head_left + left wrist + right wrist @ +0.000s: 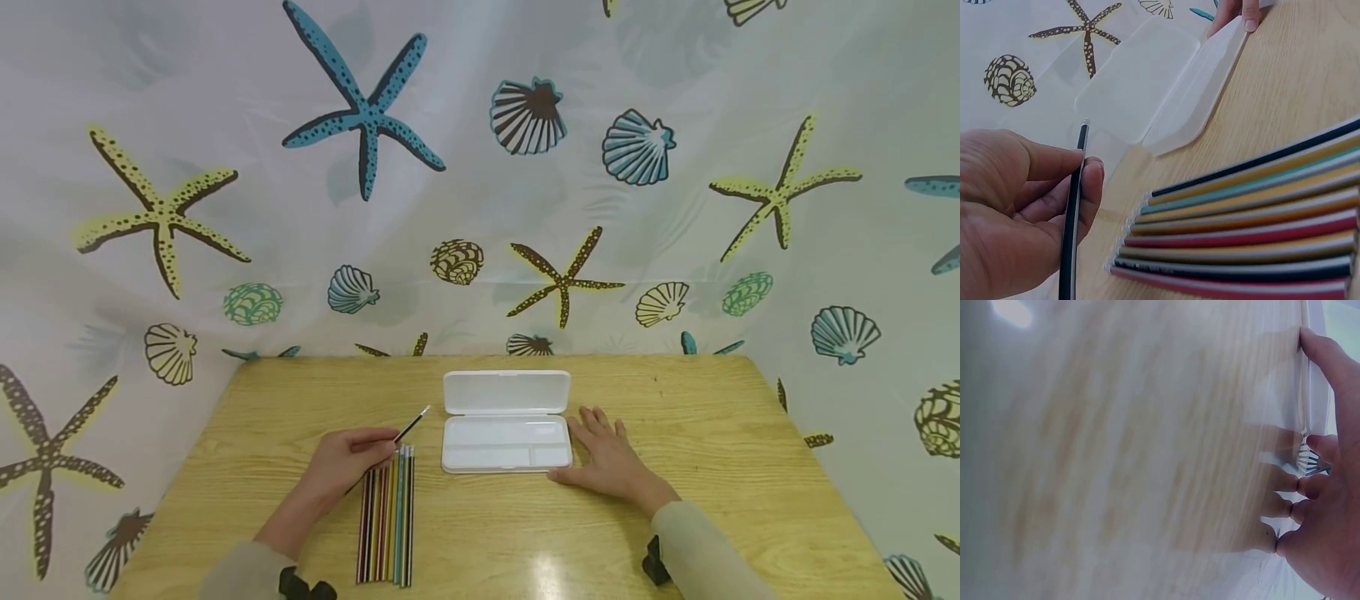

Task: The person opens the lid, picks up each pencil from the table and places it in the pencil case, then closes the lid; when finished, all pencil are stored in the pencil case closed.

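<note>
My left hand (343,460) pinches a thin black pencil (1072,212) between thumb and fingers, its silver end pointing up and away. Just below that hand, a row of several colored pencils (387,525) lies side by side on the table, in red, black, yellow and blue tones. A white pencil case (487,458) sits at the middle with its lid (506,392) raised toward the back. Low dividers split its tray into compartments. My right hand (611,460) rests at the case's right side, fingers spread, with thumb and fingertips along the edge.
The light wooden table (480,533) carries the case and the pencils. Behind it and at both sides hangs a white curtain (465,200) printed with starfish and shells. Dark wrist devices sit on both sleeves.
</note>
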Demonstrator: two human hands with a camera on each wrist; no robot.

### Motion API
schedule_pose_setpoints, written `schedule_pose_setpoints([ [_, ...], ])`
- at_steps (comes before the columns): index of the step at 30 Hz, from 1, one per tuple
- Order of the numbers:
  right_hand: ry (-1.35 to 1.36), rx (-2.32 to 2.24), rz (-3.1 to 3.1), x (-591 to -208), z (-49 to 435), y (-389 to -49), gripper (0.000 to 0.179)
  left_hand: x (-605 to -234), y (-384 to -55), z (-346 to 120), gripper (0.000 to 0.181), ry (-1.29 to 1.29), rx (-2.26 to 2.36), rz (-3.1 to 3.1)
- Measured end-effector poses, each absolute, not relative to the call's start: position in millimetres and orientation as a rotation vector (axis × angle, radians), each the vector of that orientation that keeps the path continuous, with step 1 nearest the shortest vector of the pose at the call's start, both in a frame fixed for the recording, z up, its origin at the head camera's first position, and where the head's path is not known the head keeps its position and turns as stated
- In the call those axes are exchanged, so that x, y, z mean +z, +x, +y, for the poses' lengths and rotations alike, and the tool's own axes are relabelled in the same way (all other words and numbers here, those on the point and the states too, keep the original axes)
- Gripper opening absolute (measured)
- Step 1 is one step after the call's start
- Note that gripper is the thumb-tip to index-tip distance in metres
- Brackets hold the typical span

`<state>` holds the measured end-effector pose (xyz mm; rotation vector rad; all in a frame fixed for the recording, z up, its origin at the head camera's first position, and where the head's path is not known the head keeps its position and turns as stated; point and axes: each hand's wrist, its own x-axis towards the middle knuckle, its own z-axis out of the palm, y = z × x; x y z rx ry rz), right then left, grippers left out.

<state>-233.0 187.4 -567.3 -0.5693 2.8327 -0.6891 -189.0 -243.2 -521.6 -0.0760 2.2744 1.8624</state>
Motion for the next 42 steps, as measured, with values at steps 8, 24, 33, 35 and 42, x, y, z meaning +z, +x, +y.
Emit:
schedule_pose_setpoints([
  [8, -0.574, -0.699, 2.835, -567, 187, -233, 0.103, -512, -204, -224, 0.034, 0.06, 1.782, 2.285],
  [24, -0.578, -0.709, 2.842, -565, 186, -232, 0.103, -500, -237, -186, 0.026, 0.333, 1.592, 2.281],
  [33, -0.571, -0.711, 2.832, -564, 187, -232, 0.103, -499, -251, -168, 0.023, 0.502, 1.506, 2.342],
  [35, -0.574, -0.715, 2.83, -564, 187, -232, 0.102, -498, -253, -163, 0.022, 0.529, 1.48, 2.367],
  [42, -0.578, -0.708, 2.832, -564, 188, -232, 0.103, -502, -264, -143, 0.018, 0.571, 1.417, 2.412],
])
